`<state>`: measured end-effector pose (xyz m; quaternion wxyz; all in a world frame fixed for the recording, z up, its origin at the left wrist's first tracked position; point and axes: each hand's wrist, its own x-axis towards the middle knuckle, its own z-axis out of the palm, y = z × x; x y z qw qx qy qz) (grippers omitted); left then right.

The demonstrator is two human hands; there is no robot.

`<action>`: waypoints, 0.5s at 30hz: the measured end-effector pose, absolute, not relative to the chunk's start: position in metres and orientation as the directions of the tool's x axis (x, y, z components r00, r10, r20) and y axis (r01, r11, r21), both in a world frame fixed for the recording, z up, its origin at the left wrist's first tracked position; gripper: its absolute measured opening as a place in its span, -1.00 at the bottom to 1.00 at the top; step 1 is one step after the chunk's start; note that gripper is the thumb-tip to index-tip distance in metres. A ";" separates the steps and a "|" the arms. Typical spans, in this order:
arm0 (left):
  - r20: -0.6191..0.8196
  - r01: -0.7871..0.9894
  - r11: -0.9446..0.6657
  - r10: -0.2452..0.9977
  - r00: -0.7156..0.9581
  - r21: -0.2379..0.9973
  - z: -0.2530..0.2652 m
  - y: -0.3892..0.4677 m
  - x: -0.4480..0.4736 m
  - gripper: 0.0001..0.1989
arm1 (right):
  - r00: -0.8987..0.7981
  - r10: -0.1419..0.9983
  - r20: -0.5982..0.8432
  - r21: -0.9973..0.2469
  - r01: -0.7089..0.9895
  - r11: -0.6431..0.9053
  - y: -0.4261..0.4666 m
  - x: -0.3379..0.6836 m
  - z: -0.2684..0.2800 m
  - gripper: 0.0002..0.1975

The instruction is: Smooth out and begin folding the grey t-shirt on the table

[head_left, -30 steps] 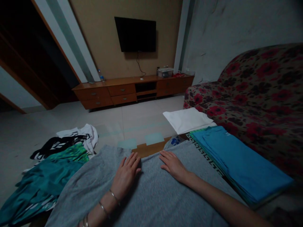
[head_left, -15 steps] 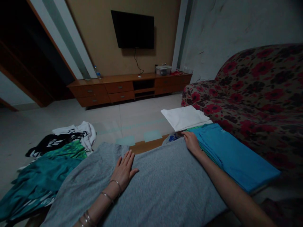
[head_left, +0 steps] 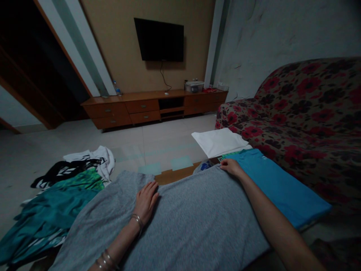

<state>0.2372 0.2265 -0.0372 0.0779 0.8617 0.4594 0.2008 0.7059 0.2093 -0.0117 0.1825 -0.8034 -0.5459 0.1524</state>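
Observation:
A grey T-shirt [head_left: 197,210] lies spread out in front of me, its short sleeve toward the far left. My left hand [head_left: 145,199] rests flat on the shirt near that sleeve, palm down with fingers stretched forward. At the shirt's far right corner my right hand [head_left: 230,166] pinches the cloth edge between thumb and fingers. Just right of it is a folded blue garment [head_left: 282,188] on a stack, with a folded white garment [head_left: 220,141] beyond. Most of the surface under the shirt is hidden; a brown strip shows past its far edge.
Unfolded clothes, teal [head_left: 59,203] and black and white [head_left: 93,160], are heaped on the left. A flowered sofa [head_left: 304,113] stands along the right. Across the tiled floor [head_left: 126,139] is a low wooden cabinet [head_left: 143,107] below a wall-mounted television [head_left: 160,41].
My right hand has shifted slightly right and closed its fingers on the shirt's corner. My left hand's fingers have drawn closer together, still on the cloth.

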 end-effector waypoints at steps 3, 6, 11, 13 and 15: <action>0.288 0.734 -0.574 0.818 0.498 0.362 -0.039 0.228 0.235 -0.57 | 0.337 0.941 0.010 -0.488 0.823 -0.290 0.212 0.702 -0.019 -0.86; 0.313 0.697 -0.574 0.819 0.481 0.430 -0.039 0.237 0.233 -0.58 | 0.350 0.936 0.045 -0.500 0.819 -0.282 0.217 0.698 -0.024 -0.86; 0.243 0.724 -0.582 0.813 0.529 0.371 -0.030 0.263 0.235 -0.61 | 0.255 0.967 0.022 -0.573 0.796 -0.197 0.226 0.697 -0.027 -0.90; 0.198 0.723 -0.617 0.786 0.586 0.311 -0.025 0.271 0.236 -0.62 | 0.233 0.972 0.000 -0.601 0.777 -0.186 0.228 0.700 -0.026 -0.88; 0.167 0.721 -0.639 0.768 0.619 0.267 -0.018 0.274 0.237 -0.66 | 0.232 0.972 -0.025 -0.619 0.760 -0.197 0.228 0.703 -0.026 -0.85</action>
